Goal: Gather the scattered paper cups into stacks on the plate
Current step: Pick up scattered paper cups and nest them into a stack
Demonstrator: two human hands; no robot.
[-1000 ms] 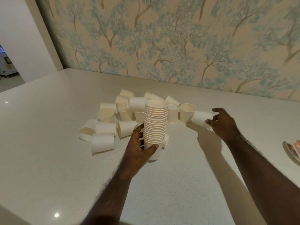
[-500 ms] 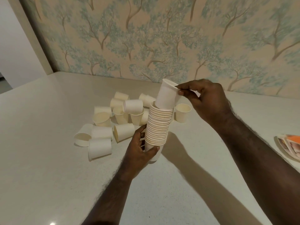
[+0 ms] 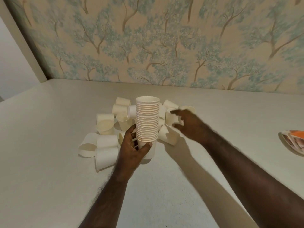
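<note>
The left hand (image 3: 133,150) is gripping the tall stack of nested white paper cups (image 3: 147,120) near its base, above the pale speckled counter (image 3: 49,153). The right hand (image 3: 185,124), fingers spread and empty, is reaching for a loose upright white paper cup (image 3: 171,118); half a second ago it was seating a cup on top. Next, I'd guess, comes a pinch at the rim. The plate with the orange print (image 3: 292,142) is lying well apart at the right edge

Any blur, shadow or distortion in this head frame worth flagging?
Head view: right hand smeared by motion blur; left hand and cup stack fairly sharp; arm shadows fall on the counter; wide-angle lens bends the wall's edges.
</note>
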